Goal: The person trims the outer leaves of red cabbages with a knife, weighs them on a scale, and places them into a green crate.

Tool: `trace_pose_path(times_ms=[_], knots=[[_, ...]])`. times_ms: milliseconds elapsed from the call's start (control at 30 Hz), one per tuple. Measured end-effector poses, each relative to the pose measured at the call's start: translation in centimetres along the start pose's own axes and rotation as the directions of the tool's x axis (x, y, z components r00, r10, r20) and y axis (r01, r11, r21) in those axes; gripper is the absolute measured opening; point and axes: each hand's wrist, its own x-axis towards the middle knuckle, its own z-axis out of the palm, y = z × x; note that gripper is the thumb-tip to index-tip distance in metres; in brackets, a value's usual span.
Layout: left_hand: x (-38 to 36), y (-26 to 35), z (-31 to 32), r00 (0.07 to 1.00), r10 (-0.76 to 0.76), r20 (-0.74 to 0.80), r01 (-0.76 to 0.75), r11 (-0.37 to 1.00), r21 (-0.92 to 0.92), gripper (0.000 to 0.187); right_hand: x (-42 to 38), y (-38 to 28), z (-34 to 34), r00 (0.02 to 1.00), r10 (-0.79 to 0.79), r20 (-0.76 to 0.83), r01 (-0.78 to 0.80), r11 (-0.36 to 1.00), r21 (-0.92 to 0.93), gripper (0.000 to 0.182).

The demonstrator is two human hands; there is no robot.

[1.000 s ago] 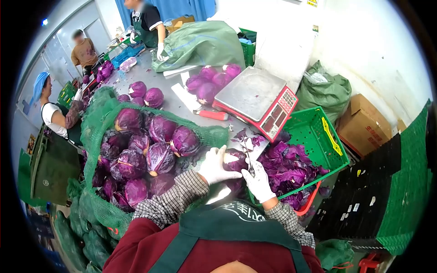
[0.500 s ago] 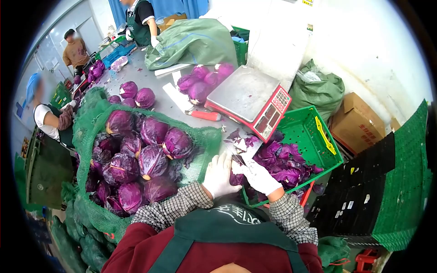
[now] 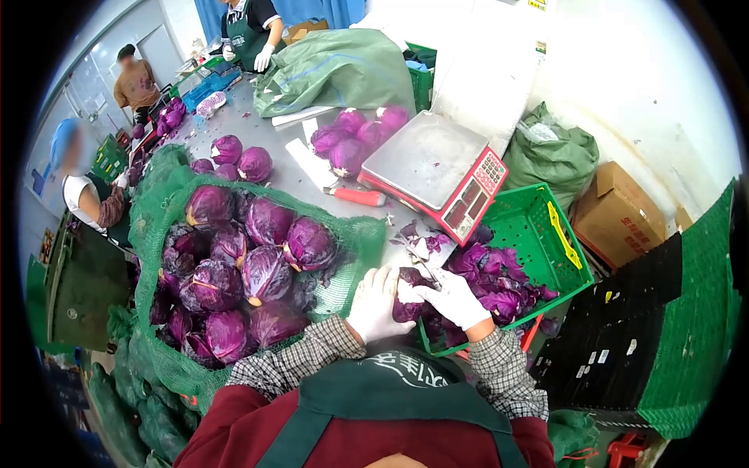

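My left hand [image 3: 374, 304], in a white glove, is closed around the left side of a red cabbage [image 3: 406, 309] near the table's front edge. My right hand [image 3: 459, 299], also gloved in white, is at the cabbage's right side, its thumb across the pale cut part. Its fingers are curled; a thin, dark, blade-like edge shows by them, too small to name surely. Left of my hands, a green mesh sack [image 3: 359, 249] lies open with several red cabbages [image 3: 266, 274] in it. Cut leaf scraps [image 3: 421, 248] lie just beyond my hands.
A red scale [image 3: 427, 160] stands ahead, beside an orange-handled knife [image 3: 357, 196] and several trimmed cabbages [image 3: 346, 158]. On the right is a green crate [image 3: 538, 204] with loose leaves [image 3: 495, 281]. A cardboard box [image 3: 620, 207] and black crates [image 3: 616, 343] are beyond it. Co-workers stand at the far left.
My right thumb has moved onto the cabbage's pale part, and more of the cabbage shows between my hands. The co-worker at the back has shifted. The whole view has moved slightly.
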Motion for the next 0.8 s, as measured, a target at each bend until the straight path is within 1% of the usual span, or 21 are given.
trace_pose_path(times_ms=[67,100,200,233,333,367,400,467,500,533,567,600,667,700,733,767,800], knots=[[0.0,0.1,0.1,1.0,0.001,0.015,-0.001,1.0,-0.006,0.105,0.6,0.8,-0.5,0.996,0.061,0.059,-0.058,0.997,-0.055,0.038],[-0.1,-0.1,-0.1,1.0,-0.005,0.016,0.005,1.0,-0.002,0.105,0.8,0.9,-0.6,0.996,-0.06,0.065,0.063,0.997,-0.04,0.037],[-0.4,-0.1,-0.1,1.0,-0.001,-0.009,0.0,0.999,-0.049,0.106,1.4,1.1,-0.7,0.984,-0.141,0.108,0.164,0.954,-0.252,0.035],[-0.5,-0.1,0.0,1.0,-0.002,-0.019,0.002,0.999,-0.035,0.106,1.5,1.0,-0.7,0.945,-0.302,0.129,0.327,0.831,-0.45,0.029],[-0.4,0.2,0.2,0.999,-0.007,-0.038,0.007,1.0,-0.005,0.106,0.8,-0.1,0.8,0.944,-0.329,-0.015,0.236,0.707,-0.666,0.022],[-0.4,0.5,0.0,0.999,-0.015,-0.04,0.015,1.0,0.002,0.106,1.2,0.2,1.0,0.942,-0.333,-0.05,0.194,0.658,-0.727,0.017],[-0.4,0.6,-0.1,0.999,-0.021,-0.043,0.021,1.0,0.011,0.106,1.8,0.4,0.6,0.957,-0.275,-0.096,0.119,0.671,-0.732,0.016],[-1.2,0.1,0.1,0.997,-0.028,-0.074,0.024,0.998,-0.052,0.107,2.8,4.8,-0.7,0.867,-0.428,-0.255,0.157,0.721,-0.675,0.017],[-1.8,-0.6,0.5,0.995,-0.046,-0.087,0.039,0.996,-0.086,0.107,2.8,6.6,-1.3,0.888,-0.295,-0.352,0.019,0.791,-0.612,0.019],[-2.2,-1.3,0.4,0.993,-0.07,-0.098,0.058,0.991,-0.118,0.108,2.0,6.4,-2.1,0.902,-0.158,-0.401,-0.121,0.8,-0.587,0.019],[-2.8,-1.5,0.0,0.988,-0.117,-0.098,0.101,0.982,-0.158,0.109,1.3,7.9,-2.9,0.899,-0.12,-0.42,-0.116,0.862,-0.494,0.022],[-3.2,-2.3,0.1,0.984,-0.14,-0.108,0.126,0.983,-0.131,0.111,0.5,9.4,-3.3,0.898,-0.075,-0.434,-0.116,0.911,-0.397,0.028],[-3.2,-3.7,0.6,0.982,-0.156,-0.103,0.14,0.98,-0.143,0.115,-1.0,8.1,-1.8,0.868,0.09,-0.488,-0.159,0.982,-0.101,0.031],[-2.7,-3.2,0.1,0.981,-0.167,-0.098,0.158,0.983,-0.092,0.116,-1.8,4.2,-0.8,0.89,0.122,-0.44,-0.125,0.992,0.022,0.036],[-2.3,-2.5,-0.5,0.979,-0.19,-0.07,0.185,0.98,-0.071,0.116,-1.7,4.4,0.7,0.914,0.075,-0.398,-0.082,0.997,-0.001,0.037],[-1.8,-1.6,-1.0,0.977,-0.211,-0.041,0.209,0.977,-0.046,0.116,-1.9,3.0,2.0,0.933,-0.072,-0.352,0.064,0.997,-0.036,0.036],[-1.4,-1.1,-1.4,0.973,-0.231,-0.018,0.23,0.973,-0.02,0.115,-2.2,-0.3,3.0,0.95,-0.029,-0.311,0.05,0.997,0.058,0.03]])
